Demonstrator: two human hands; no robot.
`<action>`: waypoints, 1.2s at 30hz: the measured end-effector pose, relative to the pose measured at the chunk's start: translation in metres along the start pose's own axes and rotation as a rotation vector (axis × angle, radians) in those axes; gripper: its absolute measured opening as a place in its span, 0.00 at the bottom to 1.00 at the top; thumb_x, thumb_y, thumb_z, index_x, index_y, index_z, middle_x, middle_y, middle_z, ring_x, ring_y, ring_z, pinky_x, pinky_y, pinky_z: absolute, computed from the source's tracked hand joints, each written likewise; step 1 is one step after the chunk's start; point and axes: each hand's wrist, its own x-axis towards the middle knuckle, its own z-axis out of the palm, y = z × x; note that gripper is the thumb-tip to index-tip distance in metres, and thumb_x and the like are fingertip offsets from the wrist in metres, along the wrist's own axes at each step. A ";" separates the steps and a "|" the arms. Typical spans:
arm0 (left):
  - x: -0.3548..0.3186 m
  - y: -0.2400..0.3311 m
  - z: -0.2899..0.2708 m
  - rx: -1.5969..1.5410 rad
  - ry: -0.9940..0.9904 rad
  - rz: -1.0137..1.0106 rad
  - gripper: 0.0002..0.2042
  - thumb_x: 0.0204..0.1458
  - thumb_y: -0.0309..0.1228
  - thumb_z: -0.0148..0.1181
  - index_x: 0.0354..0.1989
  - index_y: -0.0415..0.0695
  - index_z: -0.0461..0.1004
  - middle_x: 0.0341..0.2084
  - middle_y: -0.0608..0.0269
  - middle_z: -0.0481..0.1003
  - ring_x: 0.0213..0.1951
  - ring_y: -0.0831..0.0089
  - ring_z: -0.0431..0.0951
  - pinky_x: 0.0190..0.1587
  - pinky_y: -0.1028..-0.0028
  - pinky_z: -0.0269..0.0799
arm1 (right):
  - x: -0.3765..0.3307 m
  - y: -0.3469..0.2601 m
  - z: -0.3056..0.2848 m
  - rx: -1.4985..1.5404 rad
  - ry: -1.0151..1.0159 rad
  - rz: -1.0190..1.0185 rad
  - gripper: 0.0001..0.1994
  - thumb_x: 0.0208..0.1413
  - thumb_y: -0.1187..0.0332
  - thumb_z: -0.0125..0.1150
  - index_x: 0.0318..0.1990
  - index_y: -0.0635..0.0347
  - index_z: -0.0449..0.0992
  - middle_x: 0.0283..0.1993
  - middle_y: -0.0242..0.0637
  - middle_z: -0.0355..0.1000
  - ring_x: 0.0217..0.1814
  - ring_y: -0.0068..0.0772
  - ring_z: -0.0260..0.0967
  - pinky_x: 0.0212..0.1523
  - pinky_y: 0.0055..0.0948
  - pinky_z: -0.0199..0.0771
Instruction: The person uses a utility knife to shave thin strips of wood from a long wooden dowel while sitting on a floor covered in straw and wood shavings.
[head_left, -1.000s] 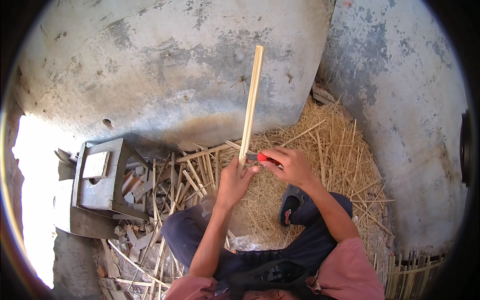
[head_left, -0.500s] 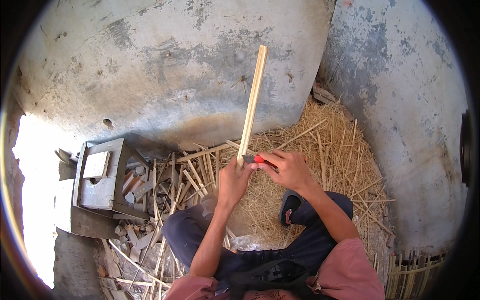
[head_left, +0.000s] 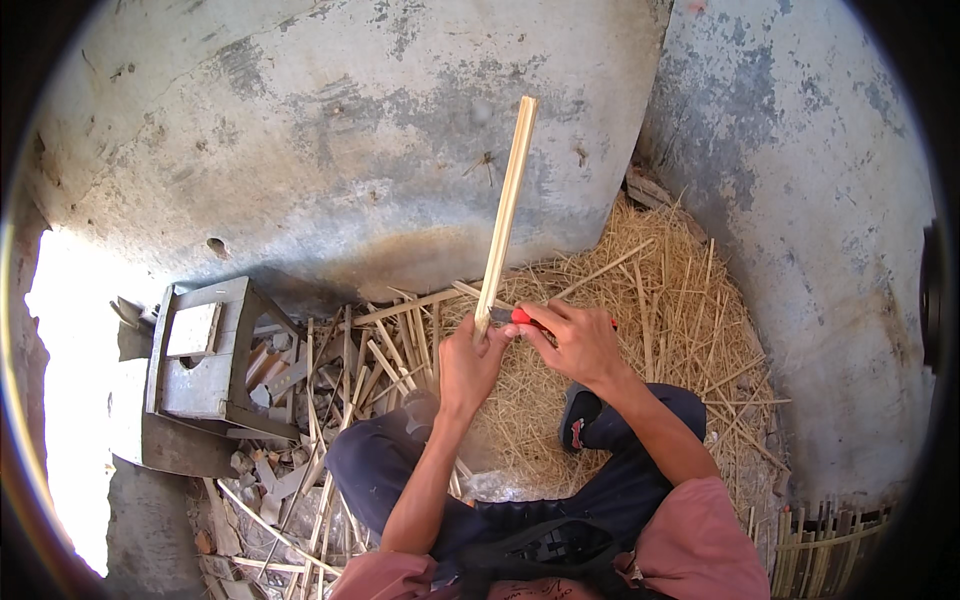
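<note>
A long pale bamboo or wooden strip (head_left: 508,215), grooved along its length, stands nearly upright with its top leaning slightly right. My left hand (head_left: 467,370) is closed around its lower end. In my right hand (head_left: 582,347) is a knife (head_left: 521,316) with a red handle, the fingers wrapped over it. Its short grey blade points left and touches the strip just above my left hand. My right thumb meets my left fingertips below the blade. Most of the handle is hidden by my right fingers.
Straw and thin shavings (head_left: 660,310) heap up ahead and to the right. A wooden stool (head_left: 215,345) lies on its side at left, beside rubble and loose strips (head_left: 385,350). Worn plaster walls (head_left: 380,150) stand close ahead and right. Upright slats (head_left: 830,550) are at the lower right.
The strip has dropped very slightly, its upper end shifting a little to the right. Both hands keep their grips with hardly any movement.
</note>
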 end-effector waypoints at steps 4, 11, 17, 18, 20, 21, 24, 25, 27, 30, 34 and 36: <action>-0.002 0.000 0.001 -0.001 0.011 -0.013 0.18 0.61 0.40 0.73 0.35 0.36 0.76 0.19 0.68 0.72 0.23 0.85 0.65 0.24 0.75 0.63 | 0.000 0.001 0.001 0.003 0.011 0.000 0.15 0.62 0.59 0.69 0.54 0.51 0.84 0.34 0.33 0.79 0.26 0.38 0.78 0.24 0.36 0.76; -0.001 0.002 0.001 0.031 -0.020 -0.044 0.22 0.60 0.44 0.74 0.30 0.36 0.72 0.17 0.67 0.70 0.21 0.84 0.66 0.21 0.75 0.62 | 0.004 0.006 0.000 0.021 0.050 0.012 0.15 0.63 0.59 0.69 0.54 0.49 0.84 0.32 0.34 0.79 0.25 0.39 0.78 0.25 0.37 0.76; -0.003 0.002 0.003 0.045 -0.025 -0.017 0.24 0.58 0.47 0.74 0.29 0.37 0.71 0.12 0.61 0.69 0.16 0.75 0.68 0.22 0.68 0.65 | 0.010 0.011 -0.001 0.039 0.162 0.032 0.13 0.64 0.56 0.68 0.50 0.50 0.85 0.32 0.34 0.80 0.26 0.40 0.78 0.25 0.38 0.75; -0.006 0.006 0.003 0.056 -0.050 -0.036 0.24 0.58 0.47 0.74 0.29 0.37 0.71 0.12 0.61 0.69 0.16 0.75 0.68 0.22 0.67 0.65 | 0.014 0.014 -0.006 0.036 0.129 0.053 0.13 0.64 0.56 0.68 0.50 0.50 0.85 0.32 0.34 0.80 0.26 0.40 0.78 0.25 0.38 0.75; -0.009 0.003 0.004 0.070 -0.069 -0.054 0.25 0.58 0.48 0.74 0.28 0.37 0.71 0.12 0.61 0.69 0.16 0.74 0.67 0.22 0.66 0.65 | 0.023 0.019 -0.017 0.028 0.063 0.096 0.13 0.65 0.55 0.68 0.49 0.50 0.85 0.32 0.35 0.80 0.26 0.41 0.78 0.25 0.38 0.75; -0.007 0.001 0.004 0.074 -0.066 -0.045 0.25 0.58 0.48 0.74 0.28 0.37 0.71 0.12 0.61 0.69 0.16 0.73 0.67 0.22 0.66 0.65 | 0.024 0.020 -0.018 0.024 0.082 0.083 0.13 0.64 0.55 0.69 0.49 0.52 0.86 0.33 0.35 0.81 0.25 0.40 0.78 0.25 0.37 0.75; -0.005 0.001 0.006 0.081 -0.054 -0.028 0.26 0.58 0.49 0.74 0.27 0.37 0.71 0.13 0.60 0.69 0.16 0.72 0.67 0.23 0.64 0.65 | 0.025 0.022 -0.019 0.015 0.112 0.060 0.14 0.62 0.56 0.71 0.48 0.54 0.87 0.33 0.36 0.82 0.25 0.38 0.78 0.25 0.35 0.75; -0.005 0.002 0.006 0.084 -0.049 -0.026 0.27 0.58 0.49 0.74 0.27 0.37 0.71 0.13 0.59 0.69 0.16 0.72 0.67 0.23 0.64 0.66 | 0.027 0.022 -0.019 0.016 0.105 0.065 0.14 0.62 0.56 0.71 0.48 0.54 0.86 0.33 0.36 0.82 0.25 0.38 0.78 0.25 0.35 0.75; -0.004 -0.002 0.007 0.060 -0.037 -0.019 0.27 0.58 0.50 0.74 0.27 0.36 0.71 0.13 0.59 0.69 0.16 0.71 0.67 0.23 0.63 0.66 | 0.029 0.023 -0.019 0.015 0.105 0.057 0.15 0.63 0.55 0.70 0.49 0.53 0.86 0.33 0.36 0.82 0.26 0.40 0.78 0.26 0.37 0.75; -0.005 -0.003 0.008 0.054 -0.028 -0.008 0.27 0.58 0.50 0.73 0.26 0.36 0.71 0.13 0.58 0.69 0.17 0.70 0.67 0.23 0.63 0.66 | 0.031 0.030 -0.016 0.008 0.138 0.025 0.14 0.64 0.54 0.68 0.49 0.51 0.85 0.32 0.36 0.81 0.27 0.42 0.79 0.27 0.39 0.76; -0.008 -0.001 0.008 0.082 -0.081 -0.046 0.27 0.59 0.50 0.73 0.26 0.35 0.71 0.13 0.58 0.69 0.17 0.70 0.68 0.23 0.63 0.66 | 0.042 0.037 -0.023 0.004 0.157 0.081 0.14 0.64 0.54 0.68 0.48 0.51 0.86 0.31 0.37 0.81 0.27 0.42 0.79 0.27 0.39 0.76; -0.009 -0.001 0.009 0.062 -0.087 -0.052 0.27 0.59 0.50 0.72 0.26 0.35 0.71 0.13 0.57 0.69 0.17 0.71 0.68 0.23 0.64 0.66 | 0.048 0.041 -0.027 0.005 0.157 0.103 0.14 0.64 0.54 0.67 0.48 0.51 0.86 0.31 0.37 0.81 0.27 0.43 0.78 0.27 0.39 0.75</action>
